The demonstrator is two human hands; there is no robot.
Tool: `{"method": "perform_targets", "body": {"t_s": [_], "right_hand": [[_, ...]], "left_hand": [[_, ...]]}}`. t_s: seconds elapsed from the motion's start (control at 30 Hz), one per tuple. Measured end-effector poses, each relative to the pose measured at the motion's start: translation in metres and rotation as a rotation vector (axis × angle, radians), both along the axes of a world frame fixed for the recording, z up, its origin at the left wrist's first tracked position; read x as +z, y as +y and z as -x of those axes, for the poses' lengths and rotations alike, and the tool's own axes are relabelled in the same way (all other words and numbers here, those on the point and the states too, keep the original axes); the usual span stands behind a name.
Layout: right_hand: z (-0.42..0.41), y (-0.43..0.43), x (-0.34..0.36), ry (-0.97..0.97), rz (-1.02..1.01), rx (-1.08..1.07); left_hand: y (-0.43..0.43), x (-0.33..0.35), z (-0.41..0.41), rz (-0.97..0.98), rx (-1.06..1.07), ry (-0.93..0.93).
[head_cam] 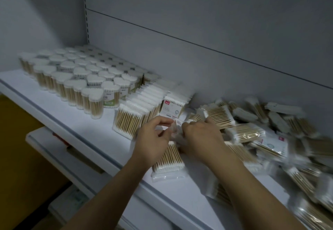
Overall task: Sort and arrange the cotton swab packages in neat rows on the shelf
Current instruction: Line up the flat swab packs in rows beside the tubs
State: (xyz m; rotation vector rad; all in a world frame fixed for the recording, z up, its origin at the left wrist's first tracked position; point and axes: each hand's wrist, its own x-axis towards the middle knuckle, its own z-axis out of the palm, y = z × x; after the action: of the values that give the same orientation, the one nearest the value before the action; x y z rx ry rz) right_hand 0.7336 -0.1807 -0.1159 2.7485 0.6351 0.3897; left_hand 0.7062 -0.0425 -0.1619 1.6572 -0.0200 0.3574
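Cotton swab package [168, 159], top edge between left fingers [161, 121] and right fingers [188, 124]

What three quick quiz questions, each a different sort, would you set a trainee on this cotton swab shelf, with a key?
1. True or false: the heart-shaped tubs stand upright in rows at the left of the shelf.
2. The loose pile of flat packs lies: A) left of the tubs, B) right of both grips, C) on top of the tubs.
3. What do the left-hand grip and right-hand grip pinch together?
Key: 1 true; 2 B; 3 a flat swab pack.
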Motion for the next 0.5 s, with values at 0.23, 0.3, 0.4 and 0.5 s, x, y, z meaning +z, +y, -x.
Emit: {"method": "perform_targets", "body": {"t_s": [0.23,0.3,0.4,0.5], "right_hand": [[-0.007,-0.005,0.023,-0.047,-0.372,-0.027],[-0.009,-0.011,0.035,-0.003,-0.598,-0.076],[-0.014,-0.016,0.051,0.098,-0.940,-0.120],[-0.011,-0.014,0.058,0.254,-1.155,-0.114]], "left_hand": [[-0.001,0.003,0.005,0.006,-0.063,-0.099],[-0.001,0.002,0.007,-0.100,-0.062,-0.117],[-0.001,0.000,0.005,-0.323,-0.045,-0.244],[-0.004,-0.001,0.003,-0.422,-0.028,-0.267]]}}
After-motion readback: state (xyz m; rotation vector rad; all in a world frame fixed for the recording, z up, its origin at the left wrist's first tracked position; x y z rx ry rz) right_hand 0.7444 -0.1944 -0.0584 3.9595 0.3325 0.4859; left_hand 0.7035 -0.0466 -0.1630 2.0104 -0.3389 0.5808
